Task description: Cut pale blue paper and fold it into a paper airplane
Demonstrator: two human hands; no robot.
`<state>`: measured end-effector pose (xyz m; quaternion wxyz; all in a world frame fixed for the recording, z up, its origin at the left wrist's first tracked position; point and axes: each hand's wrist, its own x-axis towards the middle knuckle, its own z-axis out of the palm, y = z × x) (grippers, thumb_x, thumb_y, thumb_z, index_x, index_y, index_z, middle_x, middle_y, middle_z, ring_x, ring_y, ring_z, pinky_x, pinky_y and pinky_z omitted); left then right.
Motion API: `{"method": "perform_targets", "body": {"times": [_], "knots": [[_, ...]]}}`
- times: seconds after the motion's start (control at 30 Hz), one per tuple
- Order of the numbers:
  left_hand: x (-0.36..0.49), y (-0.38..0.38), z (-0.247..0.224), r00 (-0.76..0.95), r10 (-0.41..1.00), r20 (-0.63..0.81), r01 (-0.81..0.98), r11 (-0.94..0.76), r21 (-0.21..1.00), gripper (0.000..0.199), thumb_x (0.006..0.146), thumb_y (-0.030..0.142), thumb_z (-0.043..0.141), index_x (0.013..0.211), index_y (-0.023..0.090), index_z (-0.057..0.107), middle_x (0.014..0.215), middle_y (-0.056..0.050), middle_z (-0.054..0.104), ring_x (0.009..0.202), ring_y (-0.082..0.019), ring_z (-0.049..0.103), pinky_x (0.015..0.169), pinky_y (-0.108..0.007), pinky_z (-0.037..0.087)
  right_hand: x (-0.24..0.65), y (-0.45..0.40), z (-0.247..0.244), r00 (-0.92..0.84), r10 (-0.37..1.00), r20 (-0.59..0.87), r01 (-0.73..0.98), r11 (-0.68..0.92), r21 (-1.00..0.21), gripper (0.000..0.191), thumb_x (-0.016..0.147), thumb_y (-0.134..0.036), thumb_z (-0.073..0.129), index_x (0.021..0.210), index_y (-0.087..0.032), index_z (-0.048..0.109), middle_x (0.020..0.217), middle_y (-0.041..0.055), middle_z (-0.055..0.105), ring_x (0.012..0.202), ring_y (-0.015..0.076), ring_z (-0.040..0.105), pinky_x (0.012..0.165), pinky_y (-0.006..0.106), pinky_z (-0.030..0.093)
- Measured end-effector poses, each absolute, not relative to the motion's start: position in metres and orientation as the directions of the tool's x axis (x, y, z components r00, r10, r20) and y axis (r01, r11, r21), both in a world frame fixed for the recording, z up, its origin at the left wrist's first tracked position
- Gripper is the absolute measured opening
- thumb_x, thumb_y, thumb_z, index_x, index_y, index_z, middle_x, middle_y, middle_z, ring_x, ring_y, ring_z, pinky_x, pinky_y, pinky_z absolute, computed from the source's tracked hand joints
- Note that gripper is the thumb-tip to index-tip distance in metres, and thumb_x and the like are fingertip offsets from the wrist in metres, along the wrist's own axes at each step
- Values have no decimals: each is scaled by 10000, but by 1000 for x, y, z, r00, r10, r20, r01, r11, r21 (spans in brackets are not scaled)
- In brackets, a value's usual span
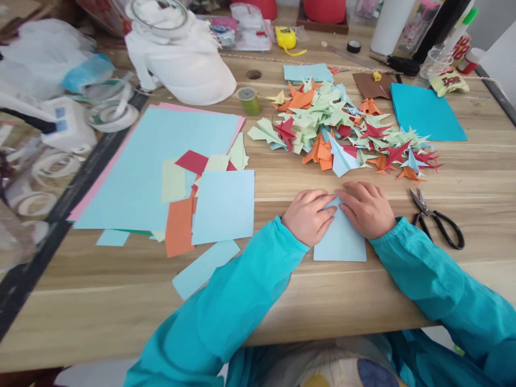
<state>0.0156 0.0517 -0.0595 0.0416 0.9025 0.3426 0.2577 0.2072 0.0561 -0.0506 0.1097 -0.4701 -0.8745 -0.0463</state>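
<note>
A light blue sheet of paper [341, 244] lies on the table in front of me, its top corners folded in toward a point under my fingers. My left hand [309, 215] rests on its left side, fingers stretched over the fold and slightly apart. From the other side, my right hand [368, 209] presses on the upper right part with its fingers laid out. The fingertips of both hands nearly meet at the top and hide part of the fold. Black-handled scissors [437, 217] lie partly open to the right of my right hand.
Beyond my hands is a heap of small folded paper planes [322, 110]. At left, paper scraps [180, 226] and a blue square [223, 207] overlap large blue sheets [121, 177]. A green thread spool [249, 101], yellow tape measure [286, 38] and turquoise paper [427, 113] lie farther back.
</note>
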Motion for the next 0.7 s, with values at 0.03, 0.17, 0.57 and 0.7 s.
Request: {"method": "perform_targets", "body": {"times": [0.03, 0.17, 0.57, 0.7], "knots": [[16, 52, -59, 633, 643, 431, 596, -760, 259, 259, 823, 273, 457, 950, 163, 654, 1124, -74, 612, 1034, -241, 498, 847, -422, 423, 207, 56, -50, -528, 817, 231, 836, 548, -31, 391, 881, -359, 366, 1205, -190, 504, 1194, 100, 523, 1046, 252, 430, 848, 380, 319], [15, 52, -59, 634, 652, 415, 593, -755, 280, 253, 823, 271, 457, 951, 173, 652, 1127, -70, 611, 1043, -237, 493, 854, -423, 416, 205, 56, -48, -507, 834, 218, 847, 529, -53, 456, 882, -369, 352, 1258, -127, 437, 1178, 126, 534, 1028, 258, 438, 833, 377, 327], [16, 52, -60, 629, 648, 429, 591, -757, 278, 250, 814, 264, 466, 941, 163, 656, 1100, -75, 623, 1031, -240, 497, 849, -429, 427, 207, 56, -51, -529, 809, 258, 834, 551, -16, 338, 875, -330, 396, 1163, -253, 556, 1182, 87, 520, 1035, 246, 431, 831, 380, 331], [16, 54, -60, 638, 637, 431, 584, -766, 268, 257, 814, 264, 466, 945, 158, 660, 1086, -74, 633, 1027, -241, 504, 842, -427, 435, 206, 56, -50, -530, 812, 245, 837, 547, -3, 341, 872, -323, 404, 1170, -246, 551, 1180, 92, 522, 1030, 248, 427, 827, 380, 328]]}}
